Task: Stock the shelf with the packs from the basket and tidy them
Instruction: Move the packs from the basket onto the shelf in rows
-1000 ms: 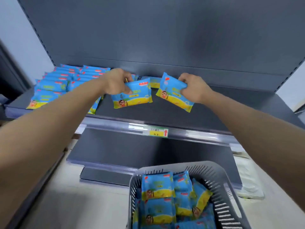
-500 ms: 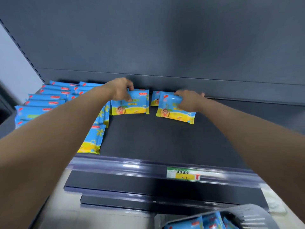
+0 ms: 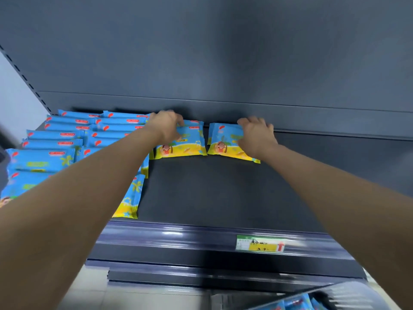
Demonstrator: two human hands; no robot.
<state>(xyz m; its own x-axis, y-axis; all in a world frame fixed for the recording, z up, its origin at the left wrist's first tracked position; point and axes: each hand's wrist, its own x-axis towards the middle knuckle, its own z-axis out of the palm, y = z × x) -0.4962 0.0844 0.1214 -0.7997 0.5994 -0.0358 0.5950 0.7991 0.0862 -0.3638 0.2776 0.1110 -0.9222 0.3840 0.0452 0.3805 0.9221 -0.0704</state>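
Observation:
Two blue-and-yellow packs lie side by side at the back of the dark shelf point(image 3: 223, 193). My left hand point(image 3: 166, 126) grips the top edge of the left pack point(image 3: 187, 144), fingers curled over it. My right hand point(image 3: 257, 135) grips the right pack point(image 3: 223, 142) the same way, near the back wall; another pack's edge shows under it. Rows of the same packs point(image 3: 67, 139) fill the shelf's left side, partly hidden by my left forearm. The grey basket point(image 3: 348, 296) shows only its rim at the bottom right, with packs point(image 3: 299, 304) inside.
The shelf's back panel point(image 3: 223, 63) rises right behind the packs. A price label point(image 3: 260, 243) sits on the front rail point(image 3: 178, 238). The shelf surface to the right and in front of the two packs is bare. A lower shelf edge point(image 3: 201, 276) lies below.
Both hands have pushed their packs back to the rear of the shelf and set them flat side by side. The view has tilted up, so the basket has nearly left the frame.

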